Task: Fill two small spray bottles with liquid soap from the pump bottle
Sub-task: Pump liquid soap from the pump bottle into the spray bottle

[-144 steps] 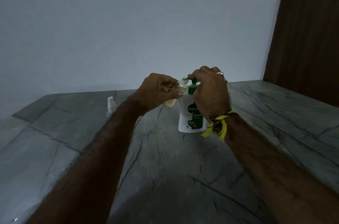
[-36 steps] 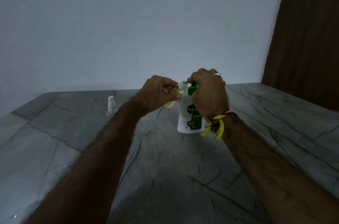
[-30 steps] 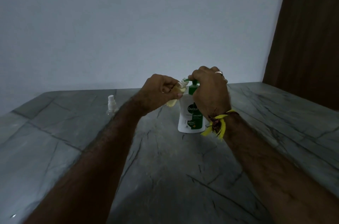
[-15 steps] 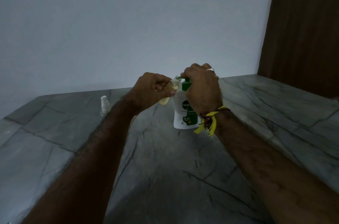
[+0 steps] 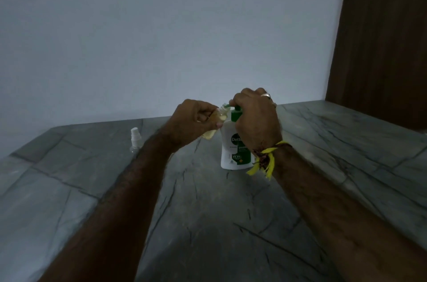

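Gripping a spray bottle (image 5: pixel 213 123) and pump bottle (image 5: pixel 234 150), both hands' fingers (image 5: pixel 203 117) stay curled above grey marble counter (image 5: pixel 208 224), white wall (image 5: pixel 161 50).

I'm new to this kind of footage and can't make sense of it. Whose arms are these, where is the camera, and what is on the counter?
There is no machine here. A camera worn on a person's head looks forward and down, so both forearms reach in from below. The left hand tilts a small open bottle of yellowish liquid up to the green nozzle. The right hand covers the pump top of the white soap bottle, which stands on the grey stone counter. A second small spray bottle, capped, stands apart at the left.
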